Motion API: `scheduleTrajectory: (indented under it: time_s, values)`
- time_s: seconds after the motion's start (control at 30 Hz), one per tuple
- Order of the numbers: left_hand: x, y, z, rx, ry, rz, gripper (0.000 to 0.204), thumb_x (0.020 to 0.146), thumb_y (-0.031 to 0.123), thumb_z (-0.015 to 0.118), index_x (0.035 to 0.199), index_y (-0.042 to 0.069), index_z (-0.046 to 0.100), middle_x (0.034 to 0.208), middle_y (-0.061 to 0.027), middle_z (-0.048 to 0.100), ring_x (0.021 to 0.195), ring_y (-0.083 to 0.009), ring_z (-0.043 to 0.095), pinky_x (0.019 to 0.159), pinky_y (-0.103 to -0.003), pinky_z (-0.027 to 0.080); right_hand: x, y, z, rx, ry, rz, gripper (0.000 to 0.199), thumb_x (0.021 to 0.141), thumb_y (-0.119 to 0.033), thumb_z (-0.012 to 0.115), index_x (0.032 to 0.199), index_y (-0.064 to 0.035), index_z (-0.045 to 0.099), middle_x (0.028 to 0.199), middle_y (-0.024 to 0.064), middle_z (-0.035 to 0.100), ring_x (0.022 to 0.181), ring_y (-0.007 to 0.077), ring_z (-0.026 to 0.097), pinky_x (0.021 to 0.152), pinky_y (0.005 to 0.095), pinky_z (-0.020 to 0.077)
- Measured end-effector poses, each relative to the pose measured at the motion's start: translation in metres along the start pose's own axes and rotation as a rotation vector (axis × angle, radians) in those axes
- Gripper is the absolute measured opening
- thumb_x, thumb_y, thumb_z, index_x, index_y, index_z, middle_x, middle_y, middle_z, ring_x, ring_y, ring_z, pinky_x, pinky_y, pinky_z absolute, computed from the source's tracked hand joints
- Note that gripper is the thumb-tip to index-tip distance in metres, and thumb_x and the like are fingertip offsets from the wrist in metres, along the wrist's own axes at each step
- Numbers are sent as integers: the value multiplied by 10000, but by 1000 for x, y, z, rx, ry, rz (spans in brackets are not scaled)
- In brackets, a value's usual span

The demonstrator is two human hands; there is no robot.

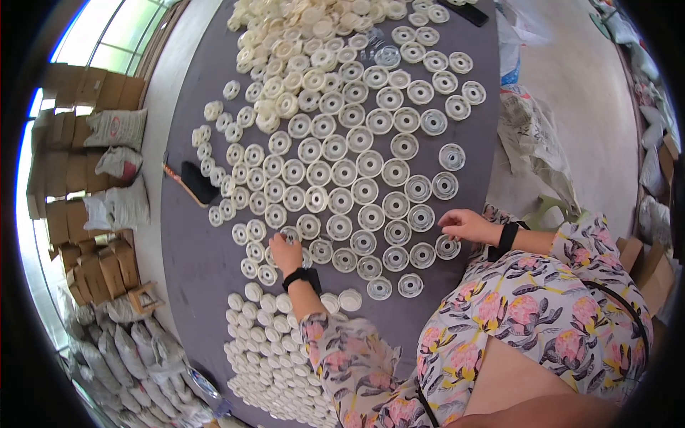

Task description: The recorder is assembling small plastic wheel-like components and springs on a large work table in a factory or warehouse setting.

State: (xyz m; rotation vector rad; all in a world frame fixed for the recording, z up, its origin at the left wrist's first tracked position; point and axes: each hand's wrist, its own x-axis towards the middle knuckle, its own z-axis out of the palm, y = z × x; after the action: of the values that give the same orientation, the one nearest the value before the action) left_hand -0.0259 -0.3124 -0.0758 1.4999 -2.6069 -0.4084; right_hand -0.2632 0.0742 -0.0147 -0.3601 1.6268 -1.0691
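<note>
Many round white plastic cap-like parts cover the grey table. Those near the middle, such as one ring-shaped part (364, 190), lie singly with their hollow side up and a dark hole in the centre. My left hand (287, 255) reaches to the left side of this spread, its fingers closed on the edge of a round cap (290, 234) with a greyish inside. At the right edge of the spread, my right hand (467, 227) hovers with loosely bent fingers apart, just above a clear-looking round cap (448, 246); nothing shows in it.
A heap of loose caps (307, 28) lies at the far end. Rows of stacked white caps (267, 335) stand near my left forearm. A black-bristled brush (198, 182) rests at the left edge, a phone (467, 12) at the far right. Cartons (107, 274) and sacks stand left.
</note>
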Motion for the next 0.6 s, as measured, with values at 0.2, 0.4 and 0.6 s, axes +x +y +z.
scheduleTrajectory:
  time_s: [0.2,0.4,0.6]
  values:
    - [-22,11,-7,-243,220,44,375,684,133,667,1001,-30,549,938,-179,584,883,-317,562,779,-391,444,-6,-2,-10,-87,14,-13,276,828,-196,584,1023,-2,564,843,55,614,675,106,594,588,249,489]
    - [-91,121,-15,-645,71,-31,180,785,105,617,912,-14,574,745,-49,519,628,-143,460,577,-277,399,-6,-26,-66,71,162,13,230,856,-202,545,1017,-39,562,771,21,592,585,82,556,512,219,448]
    - [-129,172,-18,-815,45,-57,93,825,49,581,869,-32,571,734,-25,548,589,-86,473,514,-221,389,54,-89,-164,155,428,-179,234,840,-203,555,978,-14,564,719,42,585,547,85,547,489,235,442]
